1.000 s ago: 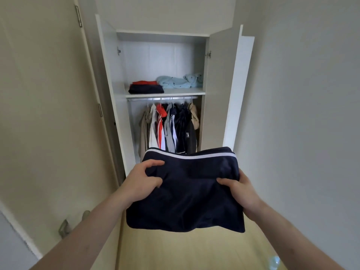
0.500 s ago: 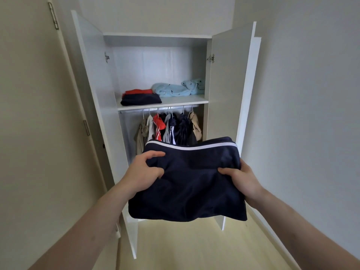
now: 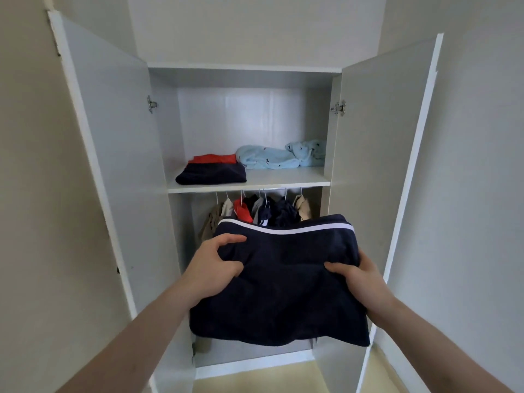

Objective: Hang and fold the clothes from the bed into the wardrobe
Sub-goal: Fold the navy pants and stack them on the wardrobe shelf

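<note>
I hold a folded navy garment [image 3: 283,285] with a white stripe along its far edge, flat in front of the open white wardrobe [image 3: 246,182]. My left hand [image 3: 215,262] grips its left side and my right hand [image 3: 357,276] grips its right side. On the wardrobe shelf lie a folded navy and red pile [image 3: 211,170] at the left and a light blue garment [image 3: 280,156] at the right. Below the shelf, several clothes on hangers [image 3: 263,211] hang from the rail, partly hidden behind the held garment.
Both wardrobe doors stand wide open, the left door [image 3: 113,165] and the right door [image 3: 382,165] flanking my arms. Plain walls close in on either side. A strip of light wooden floor [image 3: 255,381] shows below the wardrobe base.
The wardrobe has come much closer and now fills the view straight ahead. Both hands keep the same grip on the navy garment, now level with the hanging clothes.
</note>
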